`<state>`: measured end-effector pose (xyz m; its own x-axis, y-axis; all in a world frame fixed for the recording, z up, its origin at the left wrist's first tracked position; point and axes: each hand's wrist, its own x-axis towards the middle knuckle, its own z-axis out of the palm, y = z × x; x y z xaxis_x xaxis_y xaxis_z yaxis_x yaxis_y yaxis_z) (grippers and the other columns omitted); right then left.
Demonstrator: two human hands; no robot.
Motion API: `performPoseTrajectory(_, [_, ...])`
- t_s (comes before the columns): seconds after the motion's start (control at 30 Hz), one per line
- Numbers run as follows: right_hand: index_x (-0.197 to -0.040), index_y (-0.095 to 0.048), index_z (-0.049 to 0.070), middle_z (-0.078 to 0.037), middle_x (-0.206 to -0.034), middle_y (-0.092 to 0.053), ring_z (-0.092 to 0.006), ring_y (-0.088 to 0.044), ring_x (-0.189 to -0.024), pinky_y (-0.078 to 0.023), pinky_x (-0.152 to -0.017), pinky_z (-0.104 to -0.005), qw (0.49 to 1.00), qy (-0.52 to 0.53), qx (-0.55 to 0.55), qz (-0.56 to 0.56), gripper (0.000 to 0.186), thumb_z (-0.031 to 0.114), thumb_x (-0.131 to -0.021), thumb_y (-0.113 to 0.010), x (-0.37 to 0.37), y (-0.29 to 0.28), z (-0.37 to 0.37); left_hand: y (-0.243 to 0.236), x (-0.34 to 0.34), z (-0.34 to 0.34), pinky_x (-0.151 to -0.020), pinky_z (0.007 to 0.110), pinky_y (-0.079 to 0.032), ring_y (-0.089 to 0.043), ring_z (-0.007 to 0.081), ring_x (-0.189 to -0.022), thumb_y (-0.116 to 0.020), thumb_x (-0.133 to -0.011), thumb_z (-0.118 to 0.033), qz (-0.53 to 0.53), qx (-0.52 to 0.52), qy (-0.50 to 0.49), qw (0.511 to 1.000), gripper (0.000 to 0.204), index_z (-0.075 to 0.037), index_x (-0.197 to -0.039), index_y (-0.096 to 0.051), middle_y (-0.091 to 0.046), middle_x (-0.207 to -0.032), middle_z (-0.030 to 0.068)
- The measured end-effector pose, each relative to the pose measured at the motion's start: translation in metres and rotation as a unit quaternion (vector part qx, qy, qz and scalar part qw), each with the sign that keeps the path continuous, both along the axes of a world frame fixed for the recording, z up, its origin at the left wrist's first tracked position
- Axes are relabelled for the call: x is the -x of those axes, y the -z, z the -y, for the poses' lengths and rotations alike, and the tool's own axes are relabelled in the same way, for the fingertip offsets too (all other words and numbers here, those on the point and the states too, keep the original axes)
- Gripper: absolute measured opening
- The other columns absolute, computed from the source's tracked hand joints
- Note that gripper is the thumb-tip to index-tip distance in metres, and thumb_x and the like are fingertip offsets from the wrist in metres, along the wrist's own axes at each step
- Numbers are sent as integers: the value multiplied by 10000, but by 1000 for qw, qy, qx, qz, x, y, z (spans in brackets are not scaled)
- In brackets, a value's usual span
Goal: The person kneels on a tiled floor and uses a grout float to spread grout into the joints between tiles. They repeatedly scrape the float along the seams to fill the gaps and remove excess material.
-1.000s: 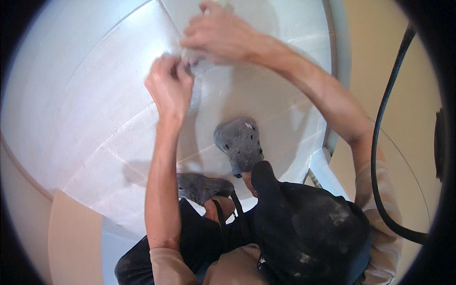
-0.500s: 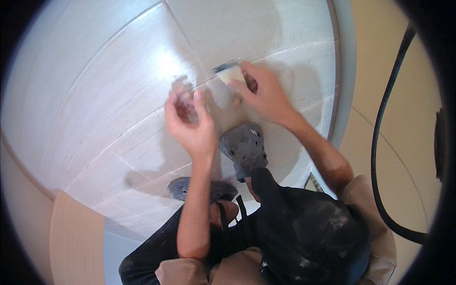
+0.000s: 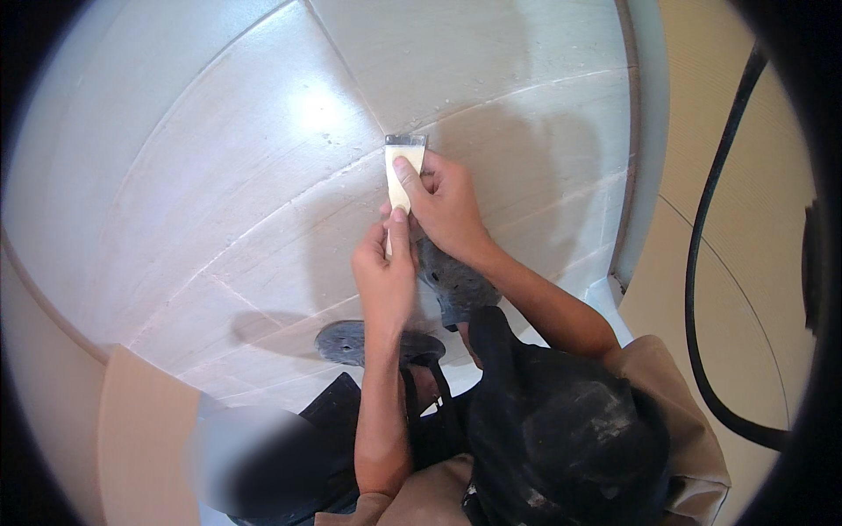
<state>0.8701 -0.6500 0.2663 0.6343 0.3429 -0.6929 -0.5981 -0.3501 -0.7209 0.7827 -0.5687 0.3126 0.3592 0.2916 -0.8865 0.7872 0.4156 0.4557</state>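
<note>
A scraper (image 3: pixel 405 151) with a broad cream handle and a short metal blade is held in both my hands above the tiled floor. My right hand (image 3: pixel 449 206) grips its wide upper part, the thumb lying flat on the face. Lower down, my left hand (image 3: pixel 386 267) pinches the narrow end of the handle between thumb and fingers. The blade points away from me, close to where tile joints (image 3: pixel 383 134) meet; whether it touches the floor I cannot tell. Small pale crumbs lie along the joint near it.
Dark grey clogs (image 3: pixel 460 280) are on my feet, just below my hands. A pale wood-coloured panel (image 3: pixel 145 430) stands at lower left. On the right are a raised edge (image 3: pixel 624 202), a beige surface (image 3: pixel 702 167) and a black cable (image 3: pixel 697 245).
My left hand has come in from the left and taken the lower end of the handle. My right hand has shifted left and nearer, turning the scraper upright in view.
</note>
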Motion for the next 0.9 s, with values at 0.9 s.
performPoseTrajectory(0.9, [-799,-658,-30,-165,-580,-589,-177,-550,-495,-426,-503,-366,955,-91,147,241,374,281,-994,-589,-43,15,-40,22,-32,-2,-442,275,-327,-441,74,-498,-427,-1078,-428,54,50,-95,993,583,-8,-699,-564,-482,-561,-4])
